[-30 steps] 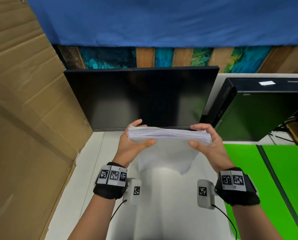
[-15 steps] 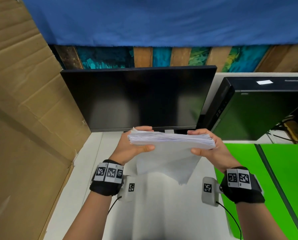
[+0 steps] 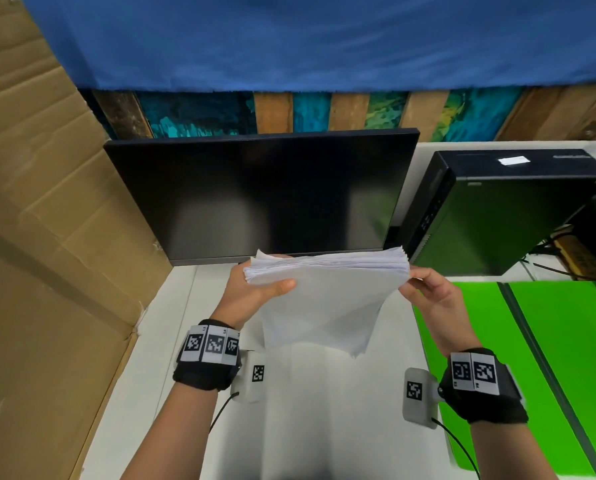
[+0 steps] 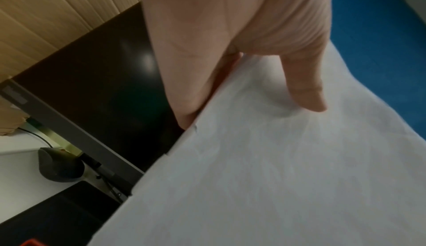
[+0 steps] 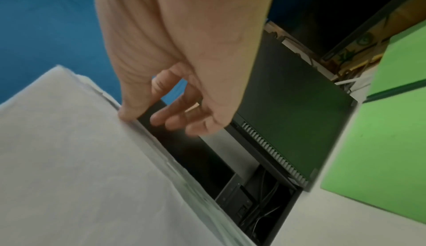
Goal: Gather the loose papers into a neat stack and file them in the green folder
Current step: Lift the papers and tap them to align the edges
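A thick stack of white papers (image 3: 324, 299) stands on edge in the air above the white desk (image 3: 324, 427), in front of the monitor. My left hand (image 3: 255, 285) grips its upper left corner, with the thumb on the near face (image 4: 306, 93) and the fingers behind. My right hand (image 3: 428, 292) is at the upper right corner. Its thumb (image 5: 125, 113) touches the stack's edge (image 5: 69, 158), and its fingers (image 5: 175, 120) hang loosely curled beside the paper, apart from it. The green folder (image 3: 549, 358) lies open on the desk at the right, also seen in the right wrist view (image 5: 392, 122).
A dark monitor (image 3: 265, 195) stands just behind the stack, with a black computer case (image 3: 518, 213) and cables to its right. A cardboard sheet (image 3: 47, 237) walls off the left side. A dark mouse (image 4: 57, 166) lies under the monitor.
My right hand has slid out to the stack's right edge and its fingers have come off the paper. The stack has shifted slightly right, its right top corner now higher.
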Available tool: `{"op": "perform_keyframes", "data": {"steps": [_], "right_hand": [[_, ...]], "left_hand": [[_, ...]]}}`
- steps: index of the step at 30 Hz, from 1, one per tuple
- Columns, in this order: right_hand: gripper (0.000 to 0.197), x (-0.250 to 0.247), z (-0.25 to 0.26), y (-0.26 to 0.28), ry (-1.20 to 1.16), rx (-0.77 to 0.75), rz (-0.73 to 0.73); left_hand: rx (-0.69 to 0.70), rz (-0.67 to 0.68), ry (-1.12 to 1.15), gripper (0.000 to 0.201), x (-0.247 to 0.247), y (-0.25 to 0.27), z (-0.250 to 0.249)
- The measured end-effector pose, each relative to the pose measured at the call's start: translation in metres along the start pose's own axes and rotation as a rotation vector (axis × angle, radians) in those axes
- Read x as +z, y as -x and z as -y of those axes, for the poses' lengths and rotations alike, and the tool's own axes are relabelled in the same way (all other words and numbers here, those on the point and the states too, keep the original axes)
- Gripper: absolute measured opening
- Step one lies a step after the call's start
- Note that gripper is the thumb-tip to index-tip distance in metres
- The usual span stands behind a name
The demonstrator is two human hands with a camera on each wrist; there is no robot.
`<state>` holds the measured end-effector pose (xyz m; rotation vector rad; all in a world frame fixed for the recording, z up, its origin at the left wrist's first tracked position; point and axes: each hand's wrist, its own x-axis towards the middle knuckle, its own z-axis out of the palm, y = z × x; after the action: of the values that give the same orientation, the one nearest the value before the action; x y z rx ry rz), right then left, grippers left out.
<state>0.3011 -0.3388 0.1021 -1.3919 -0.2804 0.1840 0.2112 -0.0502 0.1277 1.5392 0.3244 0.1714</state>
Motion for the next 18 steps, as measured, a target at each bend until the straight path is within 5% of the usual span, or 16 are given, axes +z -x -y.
{"op": "perform_keyframes", "data": {"steps": [6, 9, 12, 15, 17, 18], "right_hand": [[0.034, 0.002, 0.010, -0.005, 0.015, -0.099, -0.041], [0.011, 0.011, 0.015, -0.006, 0.124, -0.099, 0.005], [0.068, 0.005, 0.019, -0.006, 0.354, -0.086, 0.100], [0.114, 0.000, 0.018, -0.004, 0.551, 0.074, 0.460], [0.111, 0.009, 0.016, -0.005, 0.542, 0.067, 0.491], [0.094, 0.016, 0.014, -0.007, 0.468, 0.057, 0.411]], "left_hand": [[0.014, 0.113, -0.056, 0.043, -0.004, 0.001, -0.005], [0.025, 0.086, -0.052, 0.039, -0.001, 0.000, -0.005], [0.004, 0.017, -0.063, 0.027, 0.002, -0.001, -0.002], [-0.025, -0.012, -0.072, 0.025, 0.002, -0.002, 0.000], [-0.037, -0.011, -0.077, 0.024, 0.003, -0.002, 0.000], [-0.036, -0.008, -0.073, 0.023, 0.005, -0.002, -0.002]]}}
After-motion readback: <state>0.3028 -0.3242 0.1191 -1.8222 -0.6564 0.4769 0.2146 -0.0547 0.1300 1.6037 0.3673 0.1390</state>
